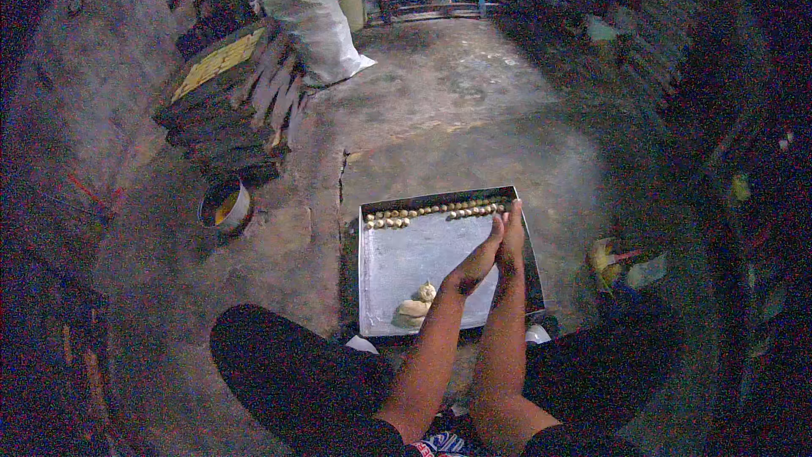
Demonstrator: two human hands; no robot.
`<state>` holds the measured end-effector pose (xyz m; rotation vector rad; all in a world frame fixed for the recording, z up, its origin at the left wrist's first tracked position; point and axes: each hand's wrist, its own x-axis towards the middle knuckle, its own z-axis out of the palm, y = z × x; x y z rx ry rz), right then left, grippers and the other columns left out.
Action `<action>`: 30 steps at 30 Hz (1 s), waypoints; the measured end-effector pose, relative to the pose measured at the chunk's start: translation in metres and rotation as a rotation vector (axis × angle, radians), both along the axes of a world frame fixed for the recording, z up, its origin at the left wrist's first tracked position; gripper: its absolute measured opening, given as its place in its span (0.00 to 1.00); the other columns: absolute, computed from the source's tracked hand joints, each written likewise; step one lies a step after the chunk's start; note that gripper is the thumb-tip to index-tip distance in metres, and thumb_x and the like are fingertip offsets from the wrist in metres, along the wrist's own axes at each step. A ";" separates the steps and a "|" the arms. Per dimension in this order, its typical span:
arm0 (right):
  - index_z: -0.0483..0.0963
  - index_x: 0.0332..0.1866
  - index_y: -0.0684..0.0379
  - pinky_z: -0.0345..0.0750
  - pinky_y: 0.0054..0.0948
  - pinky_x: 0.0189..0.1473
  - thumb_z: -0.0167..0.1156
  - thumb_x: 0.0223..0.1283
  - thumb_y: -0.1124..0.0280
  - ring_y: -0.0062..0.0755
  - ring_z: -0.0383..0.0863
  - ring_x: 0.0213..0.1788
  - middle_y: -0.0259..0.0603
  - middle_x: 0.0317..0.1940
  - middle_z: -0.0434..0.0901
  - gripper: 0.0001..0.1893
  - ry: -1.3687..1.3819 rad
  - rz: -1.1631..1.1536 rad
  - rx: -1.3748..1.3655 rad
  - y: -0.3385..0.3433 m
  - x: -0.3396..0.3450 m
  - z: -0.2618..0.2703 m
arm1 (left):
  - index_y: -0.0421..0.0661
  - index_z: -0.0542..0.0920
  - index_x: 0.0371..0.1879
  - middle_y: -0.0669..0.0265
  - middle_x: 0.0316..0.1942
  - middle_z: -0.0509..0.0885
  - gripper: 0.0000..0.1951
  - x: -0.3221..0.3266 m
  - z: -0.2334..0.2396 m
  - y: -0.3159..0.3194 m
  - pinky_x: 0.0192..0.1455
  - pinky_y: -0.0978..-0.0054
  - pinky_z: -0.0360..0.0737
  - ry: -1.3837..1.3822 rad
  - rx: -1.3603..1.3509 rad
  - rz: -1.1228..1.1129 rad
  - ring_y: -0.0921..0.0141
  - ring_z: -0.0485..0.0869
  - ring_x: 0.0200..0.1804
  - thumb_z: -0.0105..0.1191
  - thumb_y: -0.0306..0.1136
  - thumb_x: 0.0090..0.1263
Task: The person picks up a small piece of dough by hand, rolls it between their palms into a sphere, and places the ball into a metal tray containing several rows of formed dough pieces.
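Note:
My left hand (480, 260) and my right hand (512, 242) are pressed palm to palm over the right side of a shallow metal tray (425, 254). Whatever may lie between the palms is hidden. Small pale balls (438, 208), dough-like in look, line the tray's far wall in one long row, with two shorter runs in front of it. Nearer to me, left of my forearms, sit larger dough-like lumps (413, 309), partly covered by my left forearm.
The tray rests on a concrete floor (285, 254) between my bent legs. A small bucket (231, 208) with yellowish contents stands at left. Beyond it are a dark stack (222, 120) topped by a yellow slatted piece (219, 63) and a white sack (317, 32). Litter (618, 266) lies at right.

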<state>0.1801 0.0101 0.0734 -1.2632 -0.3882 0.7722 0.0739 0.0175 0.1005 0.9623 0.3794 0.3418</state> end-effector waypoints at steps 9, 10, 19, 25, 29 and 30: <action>0.47 0.81 0.59 0.46 0.37 0.80 0.33 0.75 0.34 0.40 0.45 0.82 0.43 0.80 0.49 0.43 -0.008 0.729 0.035 0.025 -0.130 0.016 | 0.43 0.51 0.80 0.60 0.81 0.49 0.41 -0.075 -0.011 0.081 0.82 0.65 0.43 -0.345 -0.319 0.752 0.65 0.46 0.82 0.27 0.65 0.79; 0.46 0.81 0.58 0.41 0.39 0.81 0.31 0.76 0.35 0.41 0.39 0.83 0.44 0.81 0.45 0.42 -0.013 0.832 0.009 0.030 -0.142 0.025 | 0.43 0.51 0.80 0.60 0.81 0.49 0.41 -0.089 -0.012 0.089 0.82 0.65 0.43 -0.375 -0.347 0.788 0.65 0.46 0.82 0.27 0.65 0.79; 0.38 0.82 0.56 0.35 0.39 0.81 0.34 0.75 0.35 0.40 0.32 0.84 0.45 0.83 0.35 0.43 0.116 0.382 0.143 0.026 -0.108 0.041 | 0.43 0.50 0.80 0.60 0.81 0.50 0.43 -0.065 -0.025 0.068 0.82 0.64 0.45 -0.248 -0.245 0.377 0.63 0.48 0.81 0.27 0.67 0.78; 0.38 0.82 0.58 0.37 0.38 0.81 0.35 0.76 0.37 0.39 0.32 0.84 0.45 0.83 0.33 0.43 0.027 0.012 0.286 0.025 -0.065 -0.017 | 0.42 0.50 0.80 0.59 0.81 0.50 0.44 -0.037 -0.035 0.038 0.81 0.62 0.46 -0.142 -0.154 0.276 0.62 0.49 0.81 0.28 0.68 0.77; 0.39 0.82 0.58 0.38 0.41 0.80 0.32 0.78 0.40 0.43 0.32 0.84 0.47 0.83 0.32 0.40 -0.049 0.334 0.105 0.026 -0.080 -0.055 | 0.42 0.50 0.80 0.59 0.81 0.51 0.45 -0.056 -0.048 0.043 0.81 0.62 0.46 -0.207 -0.238 0.417 0.62 0.50 0.81 0.28 0.69 0.76; 0.39 0.82 0.58 0.38 0.42 0.80 0.32 0.78 0.40 0.44 0.32 0.84 0.48 0.83 0.32 0.40 -0.072 0.439 0.038 0.031 -0.090 -0.057 | 0.42 0.50 0.80 0.59 0.81 0.51 0.45 -0.062 -0.045 0.047 0.81 0.62 0.46 -0.225 -0.262 0.461 0.61 0.50 0.81 0.28 0.69 0.76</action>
